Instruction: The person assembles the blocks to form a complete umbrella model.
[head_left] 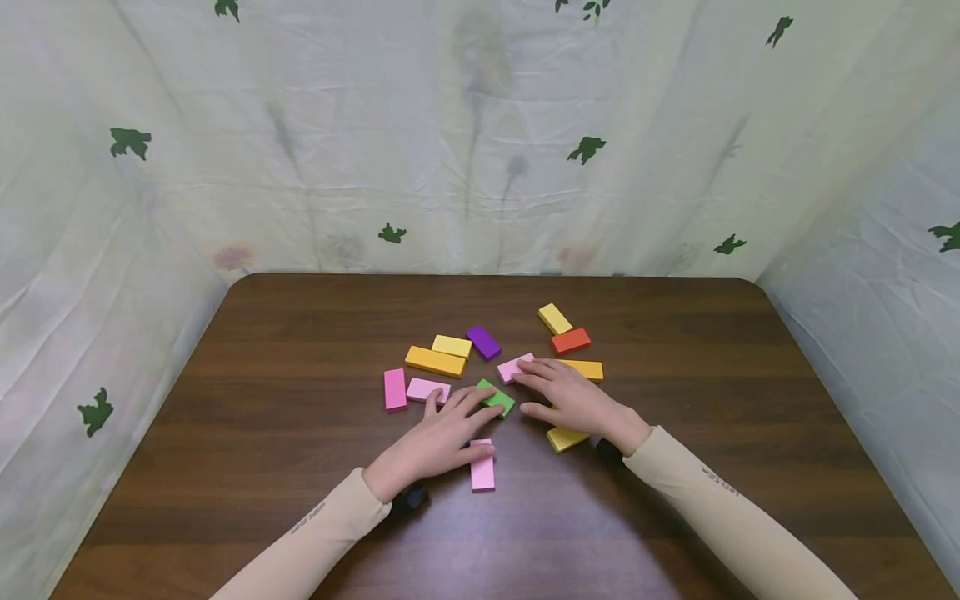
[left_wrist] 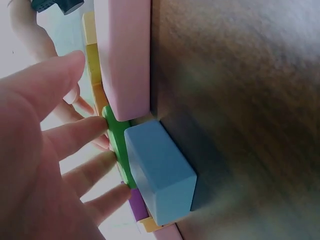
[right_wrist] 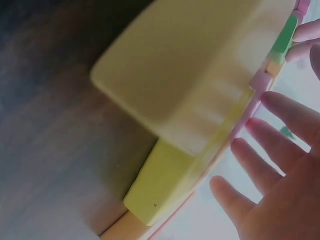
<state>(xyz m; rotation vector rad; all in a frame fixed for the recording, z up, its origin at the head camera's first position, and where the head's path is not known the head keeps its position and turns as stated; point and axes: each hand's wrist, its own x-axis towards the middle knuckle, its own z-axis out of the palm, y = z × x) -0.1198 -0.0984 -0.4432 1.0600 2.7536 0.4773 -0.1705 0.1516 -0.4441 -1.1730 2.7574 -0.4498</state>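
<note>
My left hand (head_left: 431, 440) is spread palm down over the blocks, fingertips at the green block (head_left: 501, 403) and thumb over a light pink block (head_left: 483, 477). A blue block (left_wrist: 162, 172) shows beneath this hand in the left wrist view; in the head view the hand hides it. The right hand (head_left: 576, 402) reaches in with extended, spread fingers, fingertips at another light pink block (head_left: 510, 368). Under its palm a yellow block (head_left: 566, 440) is partly covered, and an orange block (head_left: 588, 370) shows beyond the knuckles. Neither hand has its fingers curled round a block.
Farther back lie a purple block (head_left: 483, 342), a red block (head_left: 571, 341) and a pale yellow block (head_left: 555, 319). Left of these are a long orange block (head_left: 435, 362) and a pink block (head_left: 394, 390). The brown table (head_left: 300, 317) meets a patterned cloth (head_left: 337, 167).
</note>
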